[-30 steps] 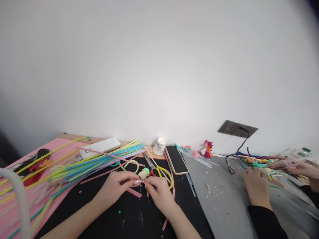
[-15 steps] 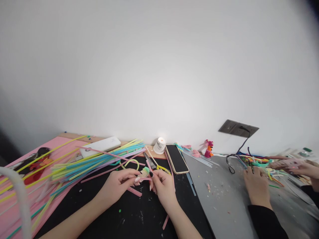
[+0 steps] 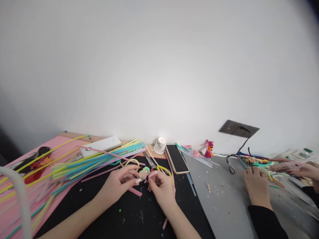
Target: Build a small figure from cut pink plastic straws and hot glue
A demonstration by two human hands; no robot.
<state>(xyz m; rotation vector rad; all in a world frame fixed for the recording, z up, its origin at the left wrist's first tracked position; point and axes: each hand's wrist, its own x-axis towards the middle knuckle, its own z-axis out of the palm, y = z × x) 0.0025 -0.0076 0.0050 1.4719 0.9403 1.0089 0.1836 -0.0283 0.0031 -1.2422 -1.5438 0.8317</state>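
My left hand pinches a small cream-and-green fuzzy piece, apparently made of pipe cleaner, between thumb and fingers. From the other side my right hand closes its fingertips against it, on a pink pipe cleaner that the fingers mostly hide. Just behind the hands, scissors lie on the black mat. A short pink pipe cleaner rests on the mat below the held piece, and a bent yellow one passes behind my right hand.
A bundle of pastel pipe cleaners spreads left over a pink sheet, near a white case. Behind my hands stand a paper cup and a phone. At right, another person's hands work among coloured pipe cleaners.
The pink strip that stood out between my hands is now mostly covered by my right fingers, which have shifted slightly. The cream-and-green piece shows more clearly.
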